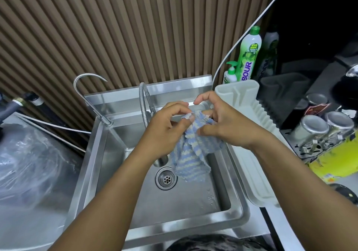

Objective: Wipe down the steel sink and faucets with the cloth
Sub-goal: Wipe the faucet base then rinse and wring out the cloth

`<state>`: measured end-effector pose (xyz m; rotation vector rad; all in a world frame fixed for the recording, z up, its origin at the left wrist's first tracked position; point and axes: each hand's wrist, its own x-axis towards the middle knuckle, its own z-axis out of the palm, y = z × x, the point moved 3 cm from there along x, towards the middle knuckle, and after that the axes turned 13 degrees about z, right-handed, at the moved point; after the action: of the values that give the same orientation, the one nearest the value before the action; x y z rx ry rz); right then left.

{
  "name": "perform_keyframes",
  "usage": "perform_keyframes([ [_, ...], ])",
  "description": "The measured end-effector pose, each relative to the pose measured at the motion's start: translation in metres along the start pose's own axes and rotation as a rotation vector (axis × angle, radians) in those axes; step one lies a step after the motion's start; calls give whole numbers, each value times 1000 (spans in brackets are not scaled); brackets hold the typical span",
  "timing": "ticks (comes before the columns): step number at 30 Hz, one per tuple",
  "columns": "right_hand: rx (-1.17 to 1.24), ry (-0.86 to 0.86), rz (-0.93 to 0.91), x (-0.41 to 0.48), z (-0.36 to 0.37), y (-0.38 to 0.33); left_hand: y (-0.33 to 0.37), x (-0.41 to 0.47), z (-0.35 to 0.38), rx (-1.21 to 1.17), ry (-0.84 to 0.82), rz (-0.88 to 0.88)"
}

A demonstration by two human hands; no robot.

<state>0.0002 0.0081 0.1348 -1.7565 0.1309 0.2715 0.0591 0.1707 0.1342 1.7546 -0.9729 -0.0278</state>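
The steel sink is seen closest, its front rim running across the bottom of the view. Water drops are scattered on the basin floor near the right wall. The round drain is set in the middle of the basin floor. Just above and to the right of the drain, the blue and cream striped cloth is held up over the basin, its lower edge hanging free. The cloth is grasped from both sides: the left grip is curled round its upper left part, and the right grip is pinched on its upper right part, with the forefinger lifted clear. The nozzle of the flexible faucet is seen just under the left wrist, pointing down at the basin, and its ribbed hose is arched up behind the left grip. The thin gooseneck faucet is mounted at the far left corner of the sink. A white draining tray is laid along the right rim. Crumpled clear plastic is spread on the steel tabletop at the left. Metal cups are grouped to the right of the tray. Further back, a green bottle and a small pump bottle are stood beside the slatted wall.
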Motion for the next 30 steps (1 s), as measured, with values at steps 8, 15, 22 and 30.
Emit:
perform_keyframes([
  [8,-224,326,-10,7,-25,5,0,1,-9,31,52,14],
  [15,-89,522,207,19,-35,39,23,25,-27,-93,232,37],
  [22,112,294,-5,2,-5,-12,47,49,-27,32,48,189],
  [30,102,218,-194,4,-1,-60,28,45,-33,-123,-24,86],
])
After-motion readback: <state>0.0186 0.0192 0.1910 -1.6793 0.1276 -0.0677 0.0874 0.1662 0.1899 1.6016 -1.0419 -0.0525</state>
